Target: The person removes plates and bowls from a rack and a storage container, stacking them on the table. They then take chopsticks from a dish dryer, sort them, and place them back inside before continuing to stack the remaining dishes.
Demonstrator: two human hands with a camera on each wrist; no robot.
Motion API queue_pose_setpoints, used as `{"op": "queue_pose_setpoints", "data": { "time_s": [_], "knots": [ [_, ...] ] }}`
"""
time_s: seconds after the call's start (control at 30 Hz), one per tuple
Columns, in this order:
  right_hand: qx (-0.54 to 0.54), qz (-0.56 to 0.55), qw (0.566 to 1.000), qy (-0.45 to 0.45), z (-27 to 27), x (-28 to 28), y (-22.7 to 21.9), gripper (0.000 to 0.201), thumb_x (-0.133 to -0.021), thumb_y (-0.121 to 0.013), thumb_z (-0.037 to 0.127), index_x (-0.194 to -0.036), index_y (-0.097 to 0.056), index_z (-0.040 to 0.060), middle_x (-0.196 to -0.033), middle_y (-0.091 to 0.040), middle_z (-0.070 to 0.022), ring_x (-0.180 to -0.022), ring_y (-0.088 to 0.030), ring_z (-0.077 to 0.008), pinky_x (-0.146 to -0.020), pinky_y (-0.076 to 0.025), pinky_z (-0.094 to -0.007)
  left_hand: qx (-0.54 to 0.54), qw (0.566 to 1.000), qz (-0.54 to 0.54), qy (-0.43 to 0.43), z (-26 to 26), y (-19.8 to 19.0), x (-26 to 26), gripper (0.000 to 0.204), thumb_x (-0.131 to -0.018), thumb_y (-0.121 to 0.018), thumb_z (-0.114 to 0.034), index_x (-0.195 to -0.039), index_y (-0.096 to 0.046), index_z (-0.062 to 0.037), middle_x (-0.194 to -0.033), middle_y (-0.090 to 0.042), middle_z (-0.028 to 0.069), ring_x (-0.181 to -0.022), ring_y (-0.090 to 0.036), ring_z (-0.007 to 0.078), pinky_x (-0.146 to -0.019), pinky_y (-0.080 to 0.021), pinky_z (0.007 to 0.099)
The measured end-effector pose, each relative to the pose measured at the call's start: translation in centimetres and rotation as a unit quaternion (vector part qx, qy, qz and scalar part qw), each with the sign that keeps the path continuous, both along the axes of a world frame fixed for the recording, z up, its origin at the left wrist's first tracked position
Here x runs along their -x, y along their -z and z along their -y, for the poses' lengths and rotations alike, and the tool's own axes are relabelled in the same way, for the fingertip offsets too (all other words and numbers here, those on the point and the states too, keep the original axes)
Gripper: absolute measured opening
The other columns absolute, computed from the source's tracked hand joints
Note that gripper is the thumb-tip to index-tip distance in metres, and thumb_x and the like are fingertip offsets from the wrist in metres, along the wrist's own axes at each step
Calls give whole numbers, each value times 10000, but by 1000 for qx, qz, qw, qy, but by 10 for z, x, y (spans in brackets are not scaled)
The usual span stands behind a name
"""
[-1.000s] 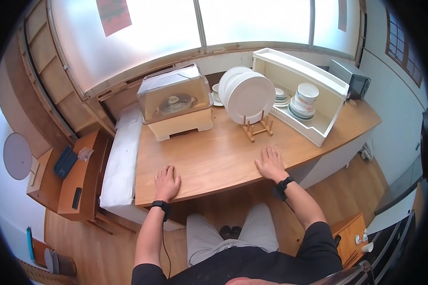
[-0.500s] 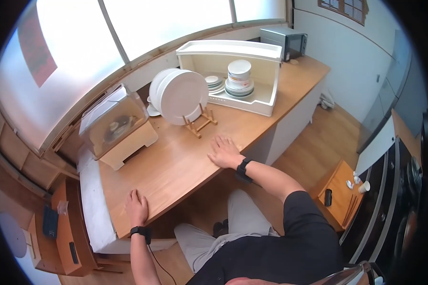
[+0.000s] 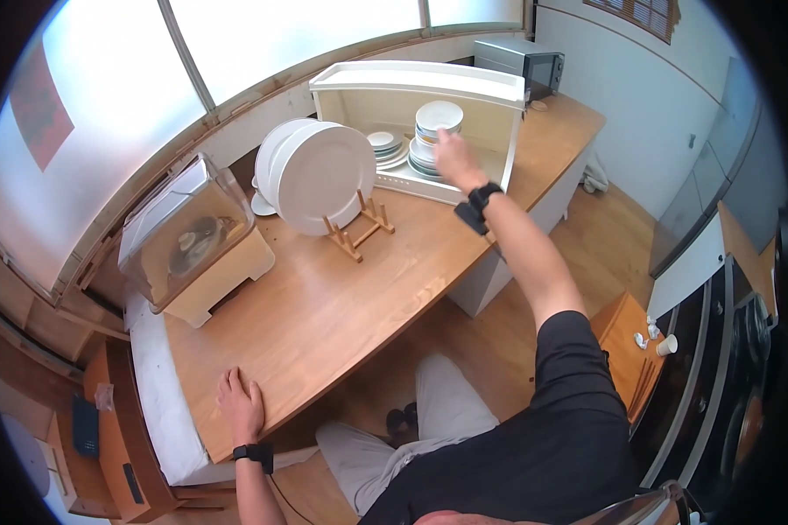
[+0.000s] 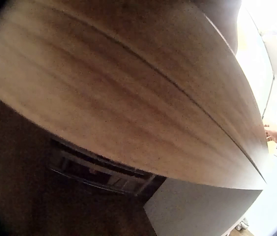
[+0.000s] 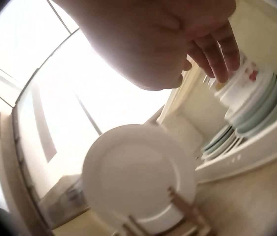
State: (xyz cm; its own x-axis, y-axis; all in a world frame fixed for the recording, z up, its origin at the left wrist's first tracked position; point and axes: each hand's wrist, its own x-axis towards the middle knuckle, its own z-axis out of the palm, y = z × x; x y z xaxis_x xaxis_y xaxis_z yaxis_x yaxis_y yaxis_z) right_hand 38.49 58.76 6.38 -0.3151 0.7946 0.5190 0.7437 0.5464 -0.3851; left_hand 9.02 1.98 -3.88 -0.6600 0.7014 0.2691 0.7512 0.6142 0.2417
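Observation:
My left hand [image 3: 240, 408] rests on the wooden tabletop [image 3: 324, 306] near its front left corner. My right hand [image 3: 455, 160] reaches to the stack of bowls [image 3: 439, 115] inside a white open-fronted dish cabinet [image 3: 420, 79]. In the right wrist view, the fingers [image 5: 217, 59] of that hand extend down beside the bowls, overlapping them. Below the bowls are several plates with greenish rims [image 5: 261, 115]. A second, lower stack of small plates [image 3: 385, 150] sits to their left. Large white plates [image 3: 322, 179] stand upright in a wooden plate rack [image 3: 359, 232] left of the cabinet.
A beige box with a clear lid [image 3: 184, 236] stands on the left part of the table. At the back right is a microwave [image 3: 518, 68]. Behind me on the right, a small wooden table holds a paper cup [image 3: 666, 346] and chopsticks [image 3: 643, 383].
The view has turned toward the right. My right hand has lifted off the tabletop and moved forward to the bowls in the cabinet. My left hand stays on the table.

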Motion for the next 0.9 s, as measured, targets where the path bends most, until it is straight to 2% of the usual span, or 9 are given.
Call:
{"op": "queue_pose_setpoints", "data": {
  "time_s": [0.03,0.13,0.23,0.37,0.4,0.57,0.73,0.8,0.9],
  "knots": [
    [-2,10,998,55,-13,-3,-10,391,-936,-554,175,-1312,-520,71,-1123,-630,-263,-1009,-633,-448,-871,-524,-518,2,1000,-2,-3,0,0,1,482,-915,-573,-243,-1333,-507,-12,-1396,-468,193,-1322,-405,362,-1098,-303,498],
    [33,143,985,94,-25,-15,-38,344,-951,-569,247,-1272,-562,123,-1252,-595,-238,-1134,-615,-398,-900,-533,-498,8,1000,-4,-12,-2,1,2,483,-912,-572,-239,-1336,-504,-18,-1396,-464,192,-1324,-401,364,-1101,-296,503],
    [49,172,980,88,-59,-13,-26,332,-933,-598,194,-1263,-583,158,-1230,-619,-215,-1154,-618,-371,-925,-536,-481,17,1000,1,-24,-4,-4,-1,485,-910,-572,-239,-1340,-504,-26,-1397,-462,192,-1327,-398,364,-1104,-292,505],
    [40,154,984,80,-70,-5,-17,245,-884,-635,106,-1125,-676,106,-1135,-682,-193,-1103,-651,-366,-879,-560,-481,18,999,-3,-27,-3,-2,0,488,-905,-578,-241,-1343,-502,-37,-1388,-465,190,-1325,-398,363,-1103,-292,504],
    [11,173,982,75,-71,-8,-13,198,-912,-579,126,-1067,-699,93,-1092,-698,-189,-1068,-670,-356,-855,-568,-482,17,999,-5,-27,-2,0,0,490,-904,-580,-242,-1343,-502,-38,-1386,-466,190,-1326,-398,363,-1103,-292,504],
    [-11,143,988,53,-75,-19,-13,196,-930,-533,148,-1022,-691,78,-1017,-707,-201,-998,-685,-369,-845,-562,-482,3,1000,5,-16,-3,0,2,497,-901,-586,-246,-1344,-500,-40,-1377,-472,192,-1325,-401,366,-1098,-293,507],
    [-75,100,992,10,-70,-26,-17,173,-923,-567,196,-976,-681,78,-959,-698,-222,-919,-691,-383,-788,-555,-473,2,1000,-19,-12,0,4,5,501,-895,-589,-254,-1338,-507,-36,-1357,-489,195,-1305,-421,370,-1082,-322,492],
    [-85,69,994,-14,-53,-26,-34,169,-915,-590,216,-963,-679,80,-941,-696,-224,-896,-691,-379,-756,-551,-467,0,1000,-21,-8,0,5,6,502,-893,-591,-260,-1334,-510,-35,-1350,-495,197,-1294,-430,372,-1080,-332,487],
    [-132,117,984,-38,6,-22,-73,173,-911,-613,237,-929,-671,75,-878,-700,-204,-847,-693,-368,-713,-545,-455,-3,1000,-3,-21,1,-2,2,506,-891,-594,-277,-1328,-514,-34,-1352,-499,196,-1282,-439,377,-1081,-338,486]
  ]
}}
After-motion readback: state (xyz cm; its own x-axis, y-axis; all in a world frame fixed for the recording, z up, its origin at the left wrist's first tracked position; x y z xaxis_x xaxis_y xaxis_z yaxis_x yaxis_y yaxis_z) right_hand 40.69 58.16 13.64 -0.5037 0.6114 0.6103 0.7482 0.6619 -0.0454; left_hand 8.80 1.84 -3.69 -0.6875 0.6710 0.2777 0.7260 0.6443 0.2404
